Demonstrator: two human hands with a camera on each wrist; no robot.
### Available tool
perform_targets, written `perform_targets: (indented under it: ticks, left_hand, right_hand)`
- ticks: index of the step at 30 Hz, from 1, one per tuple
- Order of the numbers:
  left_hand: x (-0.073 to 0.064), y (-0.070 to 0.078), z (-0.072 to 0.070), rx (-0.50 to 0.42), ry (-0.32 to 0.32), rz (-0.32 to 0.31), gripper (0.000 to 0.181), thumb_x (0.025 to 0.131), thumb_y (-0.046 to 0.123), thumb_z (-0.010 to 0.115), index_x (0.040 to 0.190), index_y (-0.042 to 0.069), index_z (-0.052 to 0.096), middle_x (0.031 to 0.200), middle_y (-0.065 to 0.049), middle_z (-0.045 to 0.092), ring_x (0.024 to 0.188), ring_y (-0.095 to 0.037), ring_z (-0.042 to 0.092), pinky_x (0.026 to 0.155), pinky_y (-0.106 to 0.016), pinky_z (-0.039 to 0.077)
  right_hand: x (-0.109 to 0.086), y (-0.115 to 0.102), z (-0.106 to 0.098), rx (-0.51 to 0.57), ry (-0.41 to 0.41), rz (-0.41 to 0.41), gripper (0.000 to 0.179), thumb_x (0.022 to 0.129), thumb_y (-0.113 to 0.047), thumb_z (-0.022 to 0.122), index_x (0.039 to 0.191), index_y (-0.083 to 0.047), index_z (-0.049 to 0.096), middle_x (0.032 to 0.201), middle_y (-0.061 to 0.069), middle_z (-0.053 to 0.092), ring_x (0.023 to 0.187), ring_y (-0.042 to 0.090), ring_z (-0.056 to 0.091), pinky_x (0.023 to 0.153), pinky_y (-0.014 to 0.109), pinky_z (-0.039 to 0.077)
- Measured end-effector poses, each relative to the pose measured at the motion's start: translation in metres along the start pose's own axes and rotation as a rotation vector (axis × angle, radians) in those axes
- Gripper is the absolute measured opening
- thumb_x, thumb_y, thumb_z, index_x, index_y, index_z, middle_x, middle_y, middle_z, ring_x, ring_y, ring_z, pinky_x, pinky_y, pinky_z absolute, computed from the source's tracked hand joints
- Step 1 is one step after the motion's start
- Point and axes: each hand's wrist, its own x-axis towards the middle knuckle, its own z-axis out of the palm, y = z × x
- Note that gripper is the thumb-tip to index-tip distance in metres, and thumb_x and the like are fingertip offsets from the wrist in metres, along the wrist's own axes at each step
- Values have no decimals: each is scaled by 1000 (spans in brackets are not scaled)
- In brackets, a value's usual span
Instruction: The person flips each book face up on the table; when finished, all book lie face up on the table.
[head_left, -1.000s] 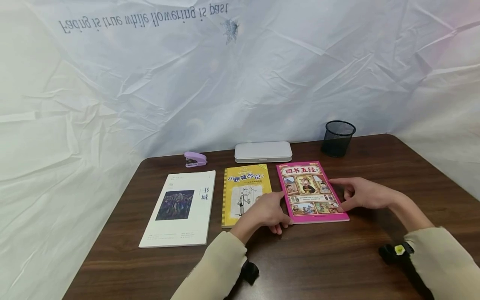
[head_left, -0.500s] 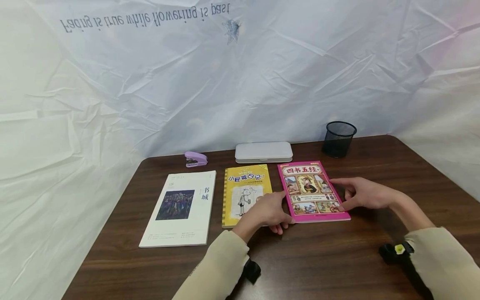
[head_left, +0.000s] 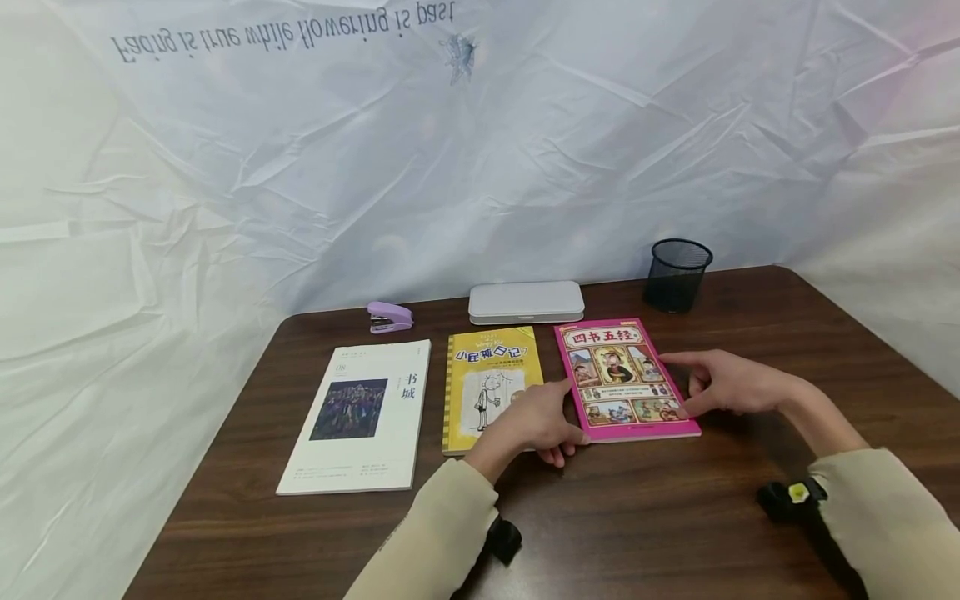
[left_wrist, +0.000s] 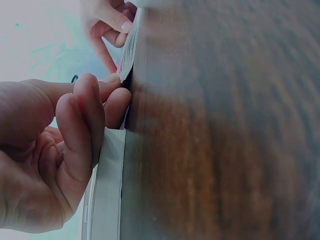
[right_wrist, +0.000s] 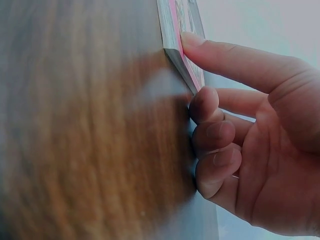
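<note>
A pink comic-style book (head_left: 618, 379) lies flat on the dark wood table, its cover up, between both hands. My left hand (head_left: 536, 418) holds its lower left corner, thumb at the bottom edge and index finger along the left side. In the left wrist view the book's pages (left_wrist: 131, 47) show beyond these fingertips. My right hand (head_left: 738, 385) holds the right edge; in the right wrist view its thumb (right_wrist: 192, 41) presses on the cover rim and the other fingers curl beside the edge. My left hand partly covers a yellow book (head_left: 459, 396) with a cartoon figure.
A white book (head_left: 348, 454) with a dark picture lies at the left. Along the back stand a purple stapler (head_left: 390, 317), a white flat case (head_left: 527, 303) and a black mesh pen holder (head_left: 677, 279). A pale cloth (head_left: 450, 183) hangs behind the table (head_left: 637, 517).
Both hands stay at the pink book's edges. The whole head view shifts by a few pixels; the book and the other things keep their places on the table.
</note>
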Motion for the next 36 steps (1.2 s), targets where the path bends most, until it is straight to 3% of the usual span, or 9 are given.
perform_targets:
  ticks: [36]
  left_hand:
    - [1,-1,1,6,9,-20,85,91,16,85,163,17,40,65,-11,69,43,-18,63,42,-29,55]
  right_hand:
    - [0,3,0,12,-10,2,95,91,-31,83,163,2,31,82,5,58,63,18,52,52,28,44]
